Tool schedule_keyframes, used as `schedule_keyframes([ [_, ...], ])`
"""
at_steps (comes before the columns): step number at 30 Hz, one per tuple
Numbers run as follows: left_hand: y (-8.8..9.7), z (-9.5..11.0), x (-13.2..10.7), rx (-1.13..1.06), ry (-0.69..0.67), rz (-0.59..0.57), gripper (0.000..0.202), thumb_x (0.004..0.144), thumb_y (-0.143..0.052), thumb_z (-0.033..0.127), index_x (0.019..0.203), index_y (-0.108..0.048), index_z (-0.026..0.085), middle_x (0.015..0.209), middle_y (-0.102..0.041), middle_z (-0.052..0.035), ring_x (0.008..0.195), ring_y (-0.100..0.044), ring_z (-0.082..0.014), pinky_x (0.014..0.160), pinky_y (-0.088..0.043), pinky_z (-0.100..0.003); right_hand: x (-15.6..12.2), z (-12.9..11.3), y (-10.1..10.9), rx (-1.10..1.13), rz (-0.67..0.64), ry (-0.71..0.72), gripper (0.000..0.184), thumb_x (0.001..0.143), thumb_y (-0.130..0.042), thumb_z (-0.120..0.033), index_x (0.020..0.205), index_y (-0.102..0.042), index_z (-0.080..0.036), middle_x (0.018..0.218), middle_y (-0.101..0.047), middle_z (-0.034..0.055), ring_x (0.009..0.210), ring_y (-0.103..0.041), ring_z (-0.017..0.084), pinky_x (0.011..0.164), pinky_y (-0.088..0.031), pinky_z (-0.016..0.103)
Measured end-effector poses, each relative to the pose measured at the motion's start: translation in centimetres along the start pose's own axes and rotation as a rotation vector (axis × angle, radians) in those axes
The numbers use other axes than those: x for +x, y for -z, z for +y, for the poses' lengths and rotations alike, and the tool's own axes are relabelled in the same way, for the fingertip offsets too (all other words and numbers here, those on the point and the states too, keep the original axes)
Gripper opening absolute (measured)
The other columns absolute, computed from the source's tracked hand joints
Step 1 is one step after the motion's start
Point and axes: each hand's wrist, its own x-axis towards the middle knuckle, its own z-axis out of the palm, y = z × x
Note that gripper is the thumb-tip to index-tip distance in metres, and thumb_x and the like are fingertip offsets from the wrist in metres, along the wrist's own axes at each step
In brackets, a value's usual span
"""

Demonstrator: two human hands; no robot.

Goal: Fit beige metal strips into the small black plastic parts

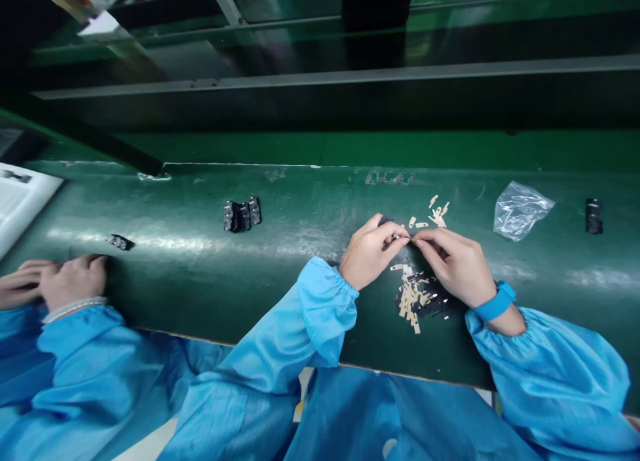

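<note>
Two bare hands meet at the fingertips above a green bench top (300,201). The left hand (373,253) clenches a small dark piece (385,220), partly hidden by its fingers, and a thin tan strip (406,237) points from it toward the right hand (453,264), whose fingertips (419,242) grip the strip's end; the fingers hide how the two parts join. Directly below the hands: one heap of tan strips and black pieces (417,300). Just above them: one smaller scatter of tan strips (436,211). On the person: two blue cuffed sleeves (325,301) and one blue wristband (495,301) on the right wrist. Farther right: one crumpled clear plastic bag (520,211) and one black part (594,216). Farther left: three black parts in a group (241,214), one black part lying apart (120,242), and a printed sheet (20,201). At far left, a co-worker's two hands (60,281) rest together at the bench edge, fingers curled, in blue sleeves (75,361).
</note>
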Motion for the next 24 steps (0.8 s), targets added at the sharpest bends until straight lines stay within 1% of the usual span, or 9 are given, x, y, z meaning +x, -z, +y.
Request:
schedule_keyframes([
  [2,-0.1,0.0,0.0,0.000,0.000,0.027,0.010,0.095,-0.063,0.027,0.097,-0.072,0.023,0.076,-0.054,0.0017,0.079,-0.055,-0.0138,0.086,-0.055,-0.032,0.0,-0.2,0.1,-0.006,0.069,-0.038,0.014,0.100,-0.059,-0.029,0.108,-0.069,-0.023,0.105,-0.074,0.0074,0.067,-0.063,0.017,0.068,-0.052,0.033],
  [4,-0.1,0.1,-0.1,0.001,-0.005,0.045,0.008,0.093,-0.065,0.025,0.096,-0.071,0.023,0.075,-0.054,0.0027,0.077,-0.054,-0.0129,0.091,-0.055,-0.035,-0.1,-0.3,0.1,-0.004,0.132,-0.092,0.014,0.099,-0.061,-0.031,0.106,-0.069,-0.022,0.101,-0.073,0.0075,0.060,-0.058,0.015,0.062,-0.051,0.033],
  [7,-0.1,0.3,-0.2,0.000,-0.008,0.046,0.008,0.091,-0.065,0.024,0.096,-0.071,0.023,0.078,-0.055,0.0026,0.075,-0.054,-0.0119,0.091,-0.055,-0.035,-0.2,-0.4,-0.1,0.053,0.080,-0.125,0.015,0.099,-0.061,-0.034,0.099,-0.070,-0.023,0.085,-0.072,0.0043,0.058,-0.059,0.015,0.060,-0.050,0.032],
  [10,0.0,0.6,-0.3,-0.007,-0.013,0.029,0.010,0.091,-0.064,0.023,0.096,-0.073,0.023,0.085,-0.057,0.0005,0.074,-0.054,-0.0115,0.079,-0.055,-0.029,-0.3,-0.3,-0.4,0.101,0.023,-0.140,0.018,0.098,-0.062,-0.037,0.101,-0.073,-0.023,0.084,-0.075,0.0041,0.060,-0.062,0.016,0.061,-0.051,0.033],
  [12,-0.1,0.6,-0.4,-0.020,-0.026,0.028,0.011,0.091,-0.063,0.022,0.096,-0.073,0.023,0.088,-0.057,0.0001,0.072,-0.054,-0.0106,0.078,-0.055,-0.029,-0.4,-0.3,-0.5,0.108,0.023,-0.146,0.019,0.099,-0.062,-0.037,0.100,-0.074,-0.023,0.085,-0.076,0.0047,0.063,-0.065,0.017,0.062,-0.052,0.033],
  [15,-0.2,0.4,-0.4,-0.038,-0.043,0.025,0.012,0.092,-0.062,0.023,0.097,-0.073,0.023,0.081,-0.055,0.0016,0.071,-0.053,-0.0106,0.088,-0.056,-0.033,-0.5,-0.4,-0.6,0.104,0.029,-0.133,0.020,0.099,-0.060,-0.035,0.100,-0.075,-0.023,0.084,-0.077,0.0047,0.066,-0.067,0.018,0.062,-0.051,0.032],
  [18,-0.3,0.1,-0.4,-0.036,-0.037,0.003,0.012,0.093,-0.062,0.023,0.098,-0.073,0.023,0.073,-0.052,0.0036,0.070,-0.052,-0.0113,0.098,-0.054,-0.039,-0.4,-0.5,-0.5,0.073,0.041,-0.135,0.018,0.098,-0.060,-0.034,0.096,-0.075,-0.023,0.079,-0.074,0.0036,0.061,-0.063,0.017,0.060,-0.050,0.031],
  [21,-0.2,-0.1,-0.3,-0.039,-0.032,0.036,0.011,0.092,-0.064,0.024,0.098,-0.073,0.024,0.072,-0.051,0.0041,0.070,-0.051,-0.0109,0.096,-0.055,-0.038,0.0,0.1,-0.1,0.009,0.161,-0.201,0.015,0.096,-0.060,-0.030,0.091,-0.072,-0.022,0.075,-0.072,0.0029,0.057,-0.061,0.016,0.058,-0.048,0.030],
  [24,0.2,-0.2,-0.3,0.003,-0.050,0.097,0.011,0.095,-0.063,0.026,0.100,-0.073,0.024,0.083,-0.057,0.0009,0.073,-0.054,-0.0106,0.084,-0.056,-0.031,0.4,1.3,0.4,-0.126,0.299,-0.260,0.019,0.097,-0.059,-0.032,0.087,-0.071,-0.021,0.070,-0.069,0.0034,0.058,-0.060,0.017,0.058,-0.046,0.031],
])
